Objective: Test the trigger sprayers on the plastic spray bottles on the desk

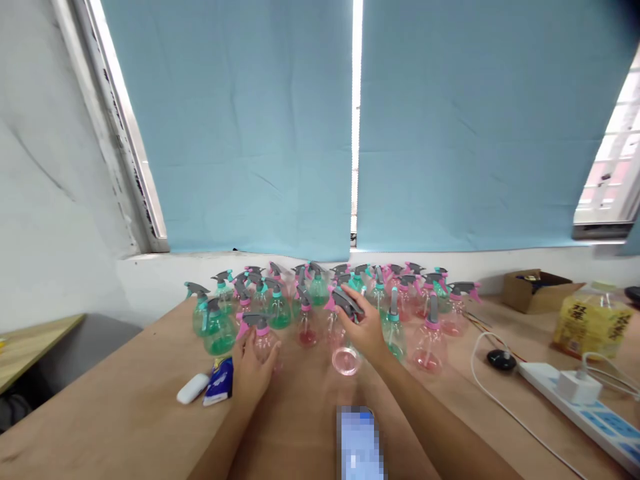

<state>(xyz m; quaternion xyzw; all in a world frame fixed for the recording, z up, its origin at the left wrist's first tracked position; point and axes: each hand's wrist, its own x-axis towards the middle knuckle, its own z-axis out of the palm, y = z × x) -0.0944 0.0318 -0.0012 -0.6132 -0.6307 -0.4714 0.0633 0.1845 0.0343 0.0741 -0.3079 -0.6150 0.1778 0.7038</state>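
Observation:
My left hand [253, 367] is wrapped around the clear pink body of a spray bottle [266, 345] with a grey trigger head, upright on the table. With my right hand [364, 327] I grip a second pink spray bottle [345, 360] by its grey head. This one is tilted, its round base facing me; I cannot tell whether it touches the table. Behind both hands stand several more spray bottles, among them a green one [220, 337] on the left and a pink one [429, 347] on the right. My right hand partly hides some of them.
A phone [361, 443] lies at the front. On the left are a white case [193, 389] and a blue packet [219, 383]. To the right are a black puck-shaped device [501, 360], a power strip [590, 413], cables, a yellow-labelled bag [590, 327] and a cardboard box [537, 293].

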